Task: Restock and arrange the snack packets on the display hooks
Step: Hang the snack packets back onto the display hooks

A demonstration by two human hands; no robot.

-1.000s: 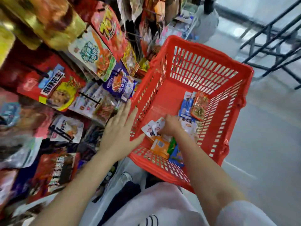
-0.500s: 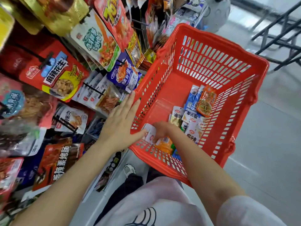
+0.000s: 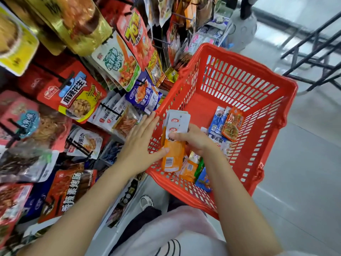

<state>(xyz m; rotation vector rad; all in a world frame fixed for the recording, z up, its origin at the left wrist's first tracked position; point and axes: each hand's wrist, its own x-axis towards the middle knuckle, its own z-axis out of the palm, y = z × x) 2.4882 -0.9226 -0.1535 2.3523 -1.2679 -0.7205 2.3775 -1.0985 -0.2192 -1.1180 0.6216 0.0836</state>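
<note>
My right hand [image 3: 195,139] grips a small stack of orange and white snack packets [image 3: 174,145], held upright just above the near left corner of the red basket [image 3: 239,74]. My left hand [image 3: 140,143] rests flat against the basket's left wall with fingers spread, its thumb touching the lower part of the stack. More loose packets [image 3: 227,122] lie on the basket floor, blue, white and orange ones. Display hooks [image 3: 110,109] on the left carry hanging snack bags.
The snack rack [image 3: 73,93] fills the left side, crowded with red, white, blue and gold bags. A black metal frame [image 3: 313,52] stands at the far right on the grey floor [image 3: 304,172]. My shoe [image 3: 146,201] shows below the basket.
My right hand has lifted the stack of orange and white packets up from the basket floor to rim height. My left hand stays on the basket's left wall.
</note>
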